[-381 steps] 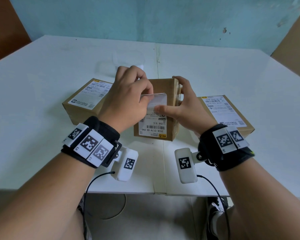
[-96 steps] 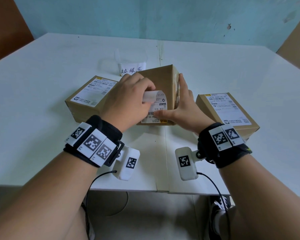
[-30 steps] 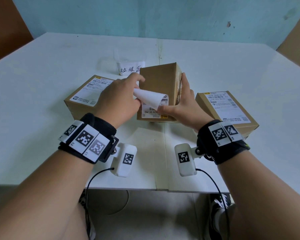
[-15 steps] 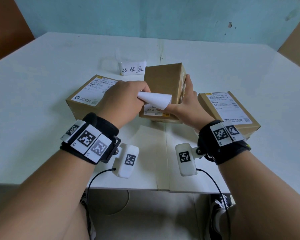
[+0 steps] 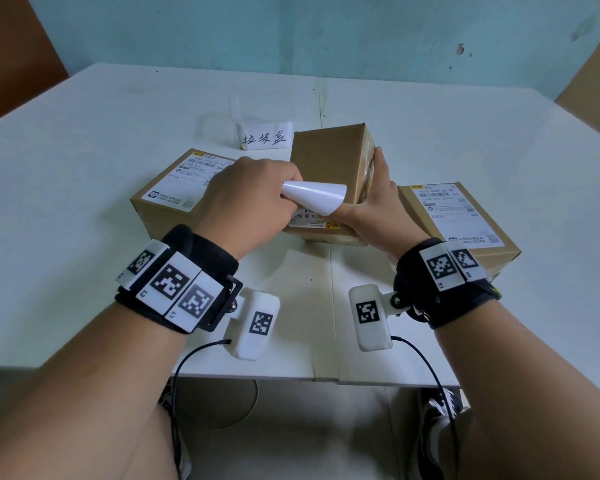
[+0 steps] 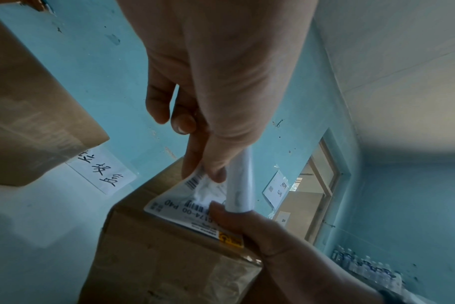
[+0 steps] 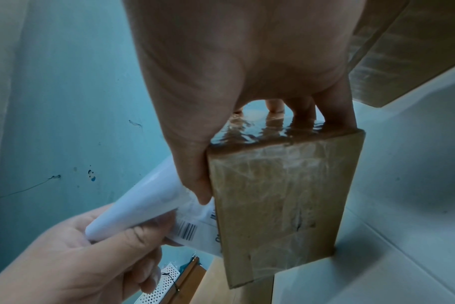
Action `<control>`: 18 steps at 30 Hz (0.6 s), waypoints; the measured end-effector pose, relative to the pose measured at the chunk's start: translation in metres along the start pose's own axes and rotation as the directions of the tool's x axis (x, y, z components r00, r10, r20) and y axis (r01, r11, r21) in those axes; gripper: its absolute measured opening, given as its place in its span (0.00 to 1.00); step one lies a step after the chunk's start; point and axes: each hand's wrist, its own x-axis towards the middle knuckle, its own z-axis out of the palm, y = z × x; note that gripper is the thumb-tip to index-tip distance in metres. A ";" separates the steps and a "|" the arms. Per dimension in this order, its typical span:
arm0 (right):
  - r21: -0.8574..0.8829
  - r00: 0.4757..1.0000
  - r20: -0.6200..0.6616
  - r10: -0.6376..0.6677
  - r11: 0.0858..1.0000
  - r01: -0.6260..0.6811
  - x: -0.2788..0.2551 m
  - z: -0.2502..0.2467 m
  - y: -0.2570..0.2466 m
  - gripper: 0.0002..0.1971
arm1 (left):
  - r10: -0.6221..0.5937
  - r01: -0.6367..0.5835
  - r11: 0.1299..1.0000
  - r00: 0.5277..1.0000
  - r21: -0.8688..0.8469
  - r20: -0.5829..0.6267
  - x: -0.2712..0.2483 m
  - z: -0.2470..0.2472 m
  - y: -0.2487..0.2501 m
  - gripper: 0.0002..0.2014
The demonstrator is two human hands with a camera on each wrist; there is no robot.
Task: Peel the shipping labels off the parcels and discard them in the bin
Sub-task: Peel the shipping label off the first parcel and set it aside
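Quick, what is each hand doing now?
Left hand: pinching the half-peeled label.
Right hand: gripping the middle box.

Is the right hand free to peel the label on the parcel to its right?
Probably not yet: the right hand grips the middle parcel, steadying it. The right parcel's label lies uncovered.

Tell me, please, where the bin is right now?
In the head view the clear bin sits at the table's far middle, just behind the left parcel and left of the held parcel.
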 end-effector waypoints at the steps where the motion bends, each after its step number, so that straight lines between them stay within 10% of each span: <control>1: 0.002 1.000 -0.001 0.002 1.000 -0.002 0.000 0.000 0.001 0.74 | -0.002 0.002 1.000 1.000 -0.010 -0.006 0.000 0.000 -0.001 0.08; 18: -0.047 0.999 0.037 -0.009 0.999 0.011 -0.006 0.001 -0.003 0.67 | -0.056 0.065 0.993 0.995 0.102 -0.085 0.001 0.014 -0.001 0.36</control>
